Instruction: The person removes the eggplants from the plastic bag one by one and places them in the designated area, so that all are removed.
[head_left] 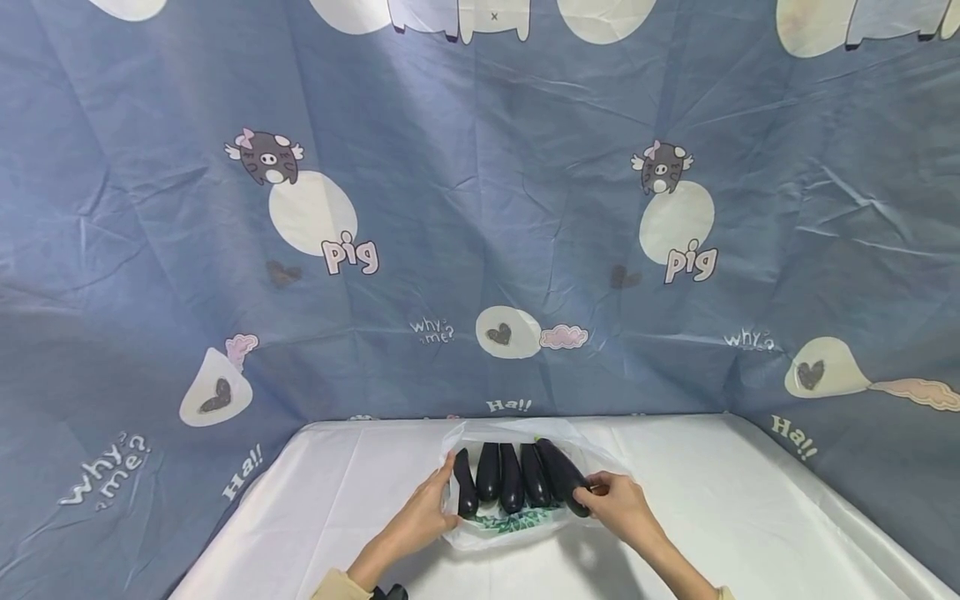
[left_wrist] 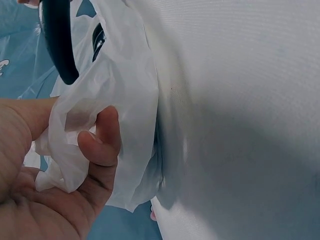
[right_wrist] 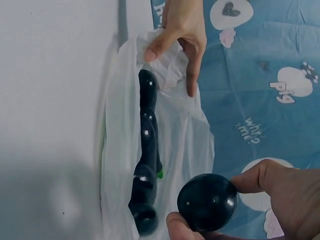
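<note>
A thin white plastic bag [head_left: 480,540] lies with its mouth spread on the white table, and several dark eggplants [head_left: 512,479] sit side by side inside it. My left hand [head_left: 423,512] holds the bag's left edge, with its fingers curled at the plastic in the left wrist view. With thumb and fingers my right hand [head_left: 621,507] grips the rounded end of an eggplant [right_wrist: 207,202] at the bag's right side. In the head view, that eggplant slants across the mouth, its green-tipped end toward the back. Green print shows on the bag's front inside.
The white-covered table [head_left: 360,467] extends to both sides of the bag. Behind it hangs a blue cloth [head_left: 420,250] printed with cartoon pigs. A small black object [head_left: 392,592] shows beside the left wrist at the bottom edge.
</note>
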